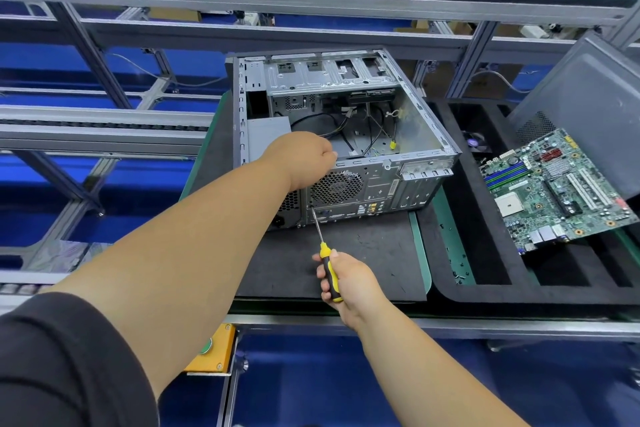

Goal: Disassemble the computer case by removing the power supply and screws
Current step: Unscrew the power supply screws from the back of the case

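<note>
One computer case [346,135], one screwdriver [323,253], one motherboard [557,191], two hands [304,156]

Head camera, one wide-angle view from above

It looks forward and down from the person's head, close over the open computer case [341,135] on the workbench [367,253], with both forearms reaching in from below.

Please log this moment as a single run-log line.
right hand: holds screwdriver, tip at rear panel screw | left hand: grips computer case top rear edge | motherboard: out, in tray
</note>
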Motion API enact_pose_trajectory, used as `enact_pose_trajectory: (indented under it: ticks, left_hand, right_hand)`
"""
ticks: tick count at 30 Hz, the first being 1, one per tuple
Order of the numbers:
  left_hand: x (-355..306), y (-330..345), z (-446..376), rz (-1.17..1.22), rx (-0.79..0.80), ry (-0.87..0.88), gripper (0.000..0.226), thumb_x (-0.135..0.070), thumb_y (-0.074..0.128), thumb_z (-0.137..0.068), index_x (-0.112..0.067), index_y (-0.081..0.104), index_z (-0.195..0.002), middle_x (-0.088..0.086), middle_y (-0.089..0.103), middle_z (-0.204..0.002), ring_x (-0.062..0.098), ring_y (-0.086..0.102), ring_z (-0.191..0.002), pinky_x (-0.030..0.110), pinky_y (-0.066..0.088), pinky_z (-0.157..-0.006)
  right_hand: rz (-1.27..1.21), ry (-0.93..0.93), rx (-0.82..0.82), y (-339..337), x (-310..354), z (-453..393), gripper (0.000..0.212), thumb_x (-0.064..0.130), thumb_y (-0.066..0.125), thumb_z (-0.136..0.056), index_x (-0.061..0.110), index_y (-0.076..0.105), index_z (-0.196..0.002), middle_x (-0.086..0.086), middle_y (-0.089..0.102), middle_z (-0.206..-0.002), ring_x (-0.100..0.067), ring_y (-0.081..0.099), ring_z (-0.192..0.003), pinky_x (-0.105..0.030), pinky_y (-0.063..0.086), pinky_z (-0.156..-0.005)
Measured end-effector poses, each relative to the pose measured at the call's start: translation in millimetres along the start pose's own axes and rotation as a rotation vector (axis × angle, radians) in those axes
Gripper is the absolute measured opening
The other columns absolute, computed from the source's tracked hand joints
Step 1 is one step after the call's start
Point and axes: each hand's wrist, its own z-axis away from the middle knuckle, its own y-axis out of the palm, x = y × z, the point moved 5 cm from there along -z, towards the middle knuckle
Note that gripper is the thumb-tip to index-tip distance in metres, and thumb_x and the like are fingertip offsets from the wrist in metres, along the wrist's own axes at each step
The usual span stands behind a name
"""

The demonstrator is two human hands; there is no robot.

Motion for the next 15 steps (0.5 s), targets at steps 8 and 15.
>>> enact_pose_trajectory:
  ticks: [8, 15]
  left_hand:
    - [-0.7, 0.0, -0.3, -0.005, -0.006, 0.003, 0.038, -0.029, 0.033, -0.099, -0.022, 0.042, -0.062, -0.001, 0.048, -0.067, 0.017, 0.044, -0.066, 0.030, 0.028, -0.056]
    - [-1.1, 0.8, -1.0, 0.000, -0.003, 0.001, 0.039, -0.029, 0.034, -0.099, -0.022, 0.041, -0.062, -0.002, 0.046, -0.066, 0.016, 0.042, -0.064, 0.030, 0.027, -0.056]
  right_hand:
    - [0.070, -0.096, -0.050, -0.3, -2.3, -7.4, 0.030, 0.023, 0.041, -0.102, 0.014, 0.069, -0.098, 0.001, 0.056, -0.068, -0.010, 0.045, -0.052, -0.021, 0.040, -0.046]
    - [-0.036, -0.067, -0.008, 3.6, 0.3, -3.6, 0.022, 0.026, 0.054, -0.101, 0.010, 0.070, -0.098, -0.004, 0.063, -0.067, -0.011, 0.055, -0.049, -0.024, 0.049, -0.048]
